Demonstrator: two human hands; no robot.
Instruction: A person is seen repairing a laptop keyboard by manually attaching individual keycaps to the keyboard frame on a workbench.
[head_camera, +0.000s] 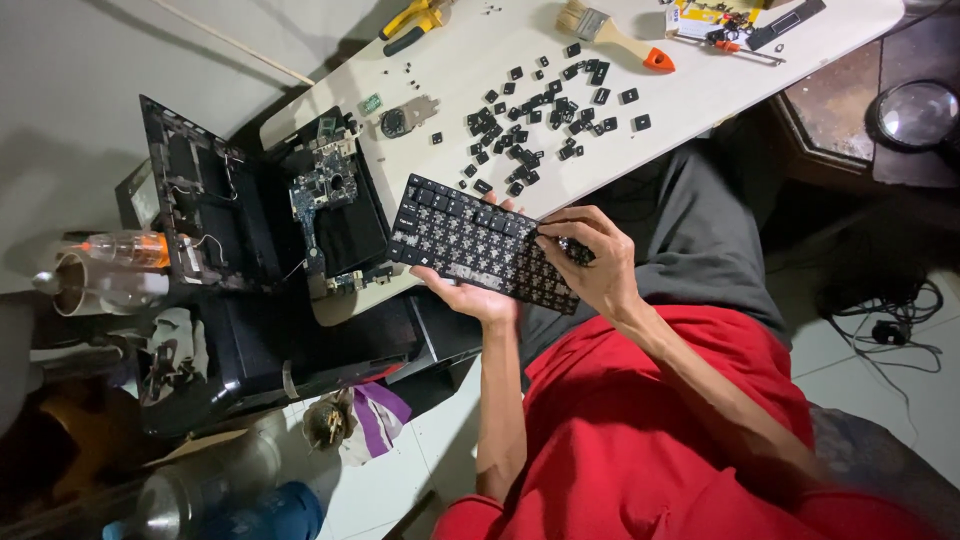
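Below, left hand (478, 297) grips the keyboard (480, 242) edge; right hand (590, 262) fingers pinch a keycap off the table (700, 85).

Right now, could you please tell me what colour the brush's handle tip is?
Orange, on the brush lying on the table; the head view shows it.

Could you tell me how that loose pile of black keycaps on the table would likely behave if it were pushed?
The keycaps look small and light, so they would probably scatter rather than move together. Being flat-sided, they seem unlikely to roll, though they may slide on the smooth table.
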